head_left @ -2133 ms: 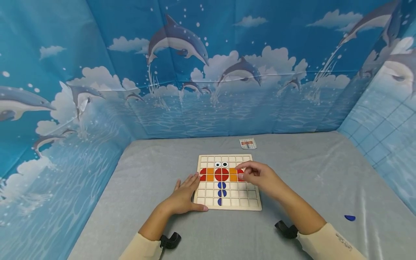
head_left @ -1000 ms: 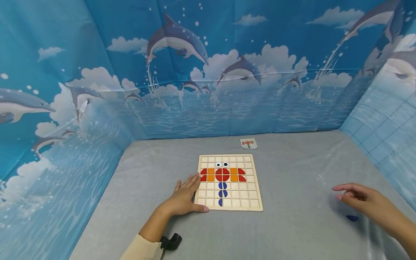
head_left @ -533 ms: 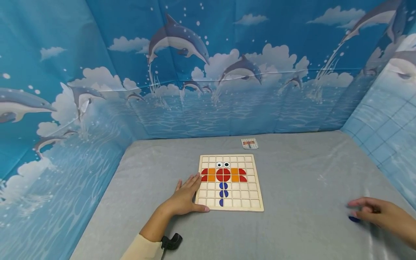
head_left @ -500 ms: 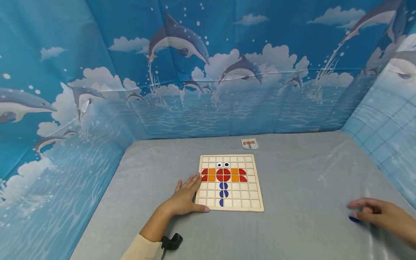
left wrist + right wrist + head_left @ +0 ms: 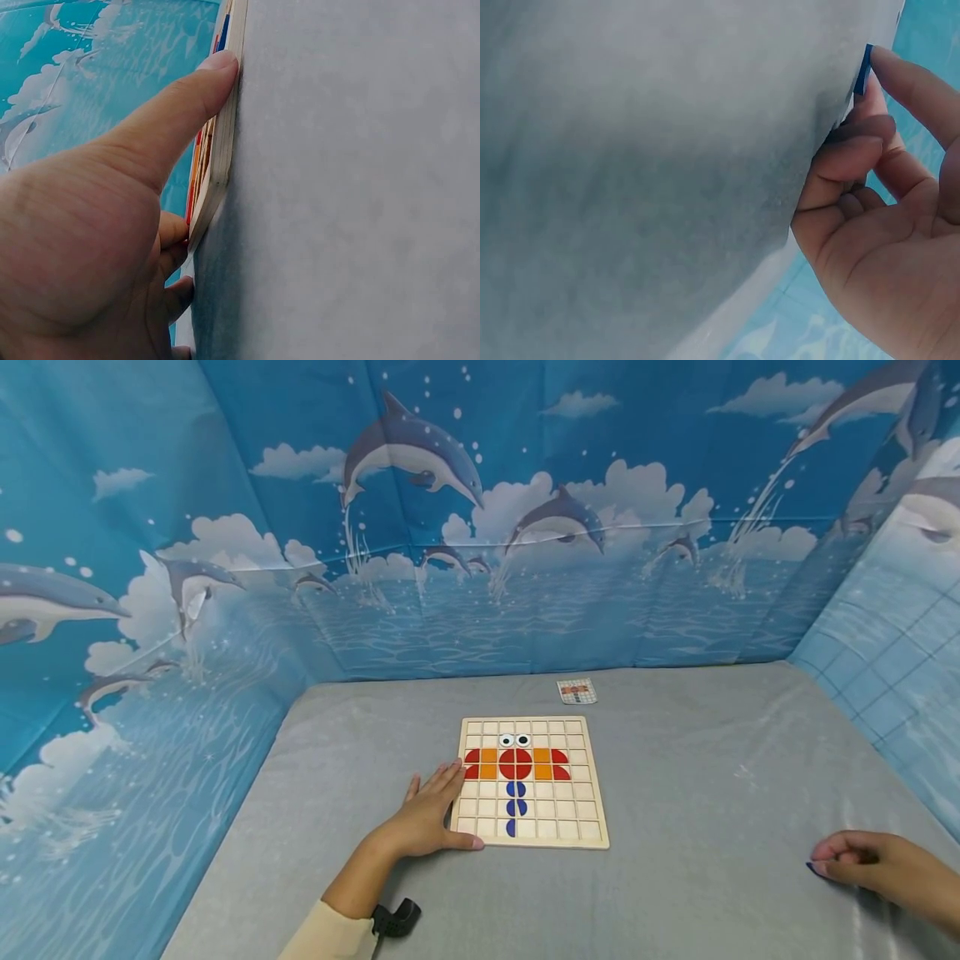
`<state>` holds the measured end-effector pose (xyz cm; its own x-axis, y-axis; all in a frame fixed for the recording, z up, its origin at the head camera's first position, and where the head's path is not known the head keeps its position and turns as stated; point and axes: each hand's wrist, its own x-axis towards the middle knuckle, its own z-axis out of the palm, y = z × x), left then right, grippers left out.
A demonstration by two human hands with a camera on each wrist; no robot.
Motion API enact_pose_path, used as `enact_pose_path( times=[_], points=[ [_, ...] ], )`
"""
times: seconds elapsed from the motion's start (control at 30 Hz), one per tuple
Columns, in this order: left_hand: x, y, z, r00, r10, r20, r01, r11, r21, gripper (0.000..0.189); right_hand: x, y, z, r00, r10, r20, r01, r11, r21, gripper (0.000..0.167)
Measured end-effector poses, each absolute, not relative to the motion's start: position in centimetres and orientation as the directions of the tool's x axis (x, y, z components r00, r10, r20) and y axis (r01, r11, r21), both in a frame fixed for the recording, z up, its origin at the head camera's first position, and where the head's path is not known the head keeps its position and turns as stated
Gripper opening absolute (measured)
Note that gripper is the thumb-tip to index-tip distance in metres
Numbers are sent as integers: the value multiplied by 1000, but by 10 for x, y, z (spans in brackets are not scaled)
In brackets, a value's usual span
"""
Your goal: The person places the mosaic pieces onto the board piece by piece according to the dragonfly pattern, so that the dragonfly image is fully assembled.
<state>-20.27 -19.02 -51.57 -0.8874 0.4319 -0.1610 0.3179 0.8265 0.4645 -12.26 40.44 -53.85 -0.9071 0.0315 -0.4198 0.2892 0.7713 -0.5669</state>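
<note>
A square wooden grid board (image 5: 555, 827) lies on the table. Red, orange and blue pieces and two eye pieces form a dragonfly-like figure on it. My left hand (image 5: 423, 814) rests along the board's left side, fingers on the left edge and thumb at the near edge; the left wrist view shows the thumb (image 5: 180, 105) against the board's rim (image 5: 223, 150). Far to the right, my right hand (image 5: 873, 864) pinches a blue half-round piece (image 5: 817, 870) between thumb and index finger, low over the cloth. In the right wrist view only a thin side of the blue piece (image 5: 863, 70) shows.
Behind the board lies a small picture card (image 5: 576, 692) with a similar figure. Grey cloth (image 5: 675, 760) covers the table. A dolphin-printed curtain (image 5: 465, 610) encloses the back and sides. A black wrist mount (image 5: 396, 917) sits at my left wrist.
My right hand has left the board's right side, moved far right and down to the loose blue piece, and now pinches it. The left hand has stayed on the board.
</note>
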Motion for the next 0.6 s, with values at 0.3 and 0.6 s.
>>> enact_pose_path(
  times=[0.3, 0.6],
  points=[
    [-202, -191, -515, -887, 432, -163, 318, 828, 462, 119, -118, 403, -538, -938, -69, -339, 138, 824, -549, 31],
    [-201, -191, -516, -886, 434, -162, 320, 827, 463, 119, -125, 384, -524, -959, -39, -282, 126, 829, -544, 37]
  ],
)
